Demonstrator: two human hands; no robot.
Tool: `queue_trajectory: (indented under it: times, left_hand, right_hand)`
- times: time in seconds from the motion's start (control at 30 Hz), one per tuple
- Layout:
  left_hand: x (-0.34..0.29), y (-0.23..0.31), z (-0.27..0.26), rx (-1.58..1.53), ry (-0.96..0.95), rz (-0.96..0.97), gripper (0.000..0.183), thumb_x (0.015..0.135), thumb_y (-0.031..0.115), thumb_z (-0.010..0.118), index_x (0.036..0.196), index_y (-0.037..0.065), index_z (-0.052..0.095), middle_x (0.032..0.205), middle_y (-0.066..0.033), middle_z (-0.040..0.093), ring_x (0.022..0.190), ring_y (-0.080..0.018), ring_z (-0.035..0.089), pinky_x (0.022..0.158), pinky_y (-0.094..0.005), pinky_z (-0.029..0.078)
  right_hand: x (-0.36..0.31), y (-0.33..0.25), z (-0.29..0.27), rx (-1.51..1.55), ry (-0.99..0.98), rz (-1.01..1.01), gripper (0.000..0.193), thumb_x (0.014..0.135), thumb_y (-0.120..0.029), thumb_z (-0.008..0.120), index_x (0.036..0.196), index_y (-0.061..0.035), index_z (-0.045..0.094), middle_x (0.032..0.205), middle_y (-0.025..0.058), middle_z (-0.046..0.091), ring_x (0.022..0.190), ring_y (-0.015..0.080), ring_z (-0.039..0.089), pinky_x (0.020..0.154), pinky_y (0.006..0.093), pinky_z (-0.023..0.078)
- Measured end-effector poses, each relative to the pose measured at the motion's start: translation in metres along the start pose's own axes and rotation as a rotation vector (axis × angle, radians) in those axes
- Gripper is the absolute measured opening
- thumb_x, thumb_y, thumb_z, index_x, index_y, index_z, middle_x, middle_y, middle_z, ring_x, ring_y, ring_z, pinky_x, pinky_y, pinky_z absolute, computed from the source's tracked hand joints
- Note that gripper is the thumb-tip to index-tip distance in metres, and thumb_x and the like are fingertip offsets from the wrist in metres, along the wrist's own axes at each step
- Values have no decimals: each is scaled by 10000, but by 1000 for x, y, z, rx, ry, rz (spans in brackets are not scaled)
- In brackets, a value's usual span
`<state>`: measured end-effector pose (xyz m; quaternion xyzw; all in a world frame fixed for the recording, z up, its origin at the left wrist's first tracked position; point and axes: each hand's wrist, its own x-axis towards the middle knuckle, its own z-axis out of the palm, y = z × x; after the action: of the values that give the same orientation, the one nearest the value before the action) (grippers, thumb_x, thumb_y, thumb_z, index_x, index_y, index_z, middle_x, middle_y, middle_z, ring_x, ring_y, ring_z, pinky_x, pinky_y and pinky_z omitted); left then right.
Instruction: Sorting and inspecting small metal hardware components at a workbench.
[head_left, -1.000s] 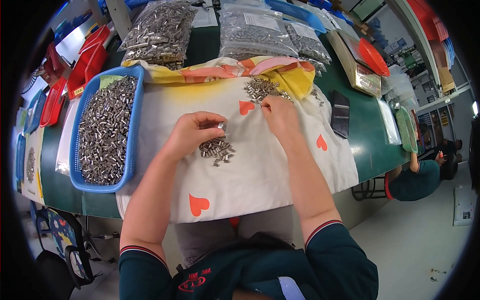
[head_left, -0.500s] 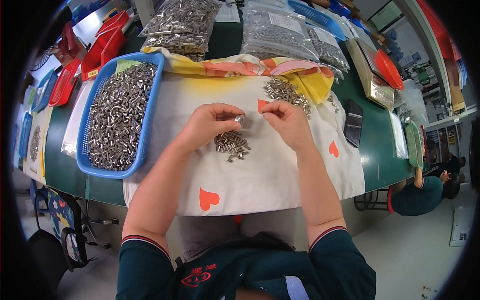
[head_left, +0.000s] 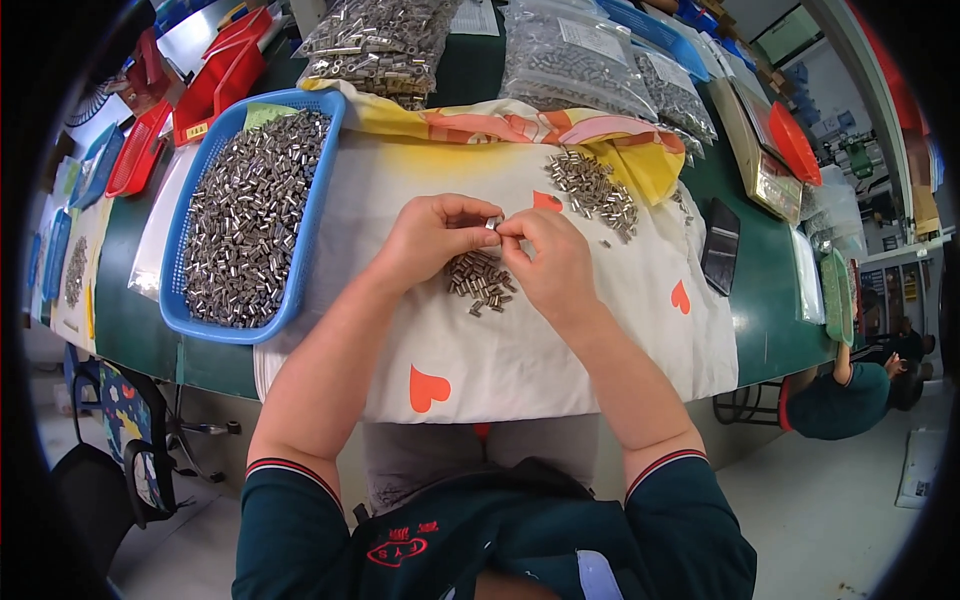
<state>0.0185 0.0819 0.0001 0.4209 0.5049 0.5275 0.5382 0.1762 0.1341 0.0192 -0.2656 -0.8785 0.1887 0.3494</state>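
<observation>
Head view: a silvery metal piece [head_left: 492,224] held above a white cloth [head_left: 520,365].
The left hand [head_left: 432,238] pinches it over a small pile of metal parts [head_left: 482,282]; the right hand [head_left: 552,262] brings its fingertips against it, though whether they pinch anything cannot be told. A blue basket [head_left: 318,212] of parts stands left.

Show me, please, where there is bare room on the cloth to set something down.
Bare white cloth lies between the lowest red heart and the right forearm, and between the blue basket and the left hand. It is crowded where that hand meets the right hand by the small metal pile, and at the larger pile by the yellow fold.
</observation>
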Motion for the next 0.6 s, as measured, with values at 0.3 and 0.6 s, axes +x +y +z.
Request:
queue_trajectory:
  times: [0.3, 0.6]
  left_hand:
    - [-3, 0, -3, 52, -70, -60, 246, 706, 21, 666, 937, -30, 601, 813, -52, 620, 740, -76, 573, 672, -198, 469]
    - [-4, 8, 3, 129, -157, -100, 246, 702, 25, 670, 936, -16, 605, 783, -21, 605, 710, -57, 553, 647, -192, 462]
  right_hand:
    - [8, 5, -20, 341, -286, 404, 127, 726, -70, 611, 839, -12, 600, 775, 37, 618, 658, 91, 548, 605, 224, 435]
    - [12, 69, -14, -414, -45, 191, 71, 704, -96, 588, 754, -54, 614, 738, 83, 568, 759, 263, 528, 685, 376, 417]
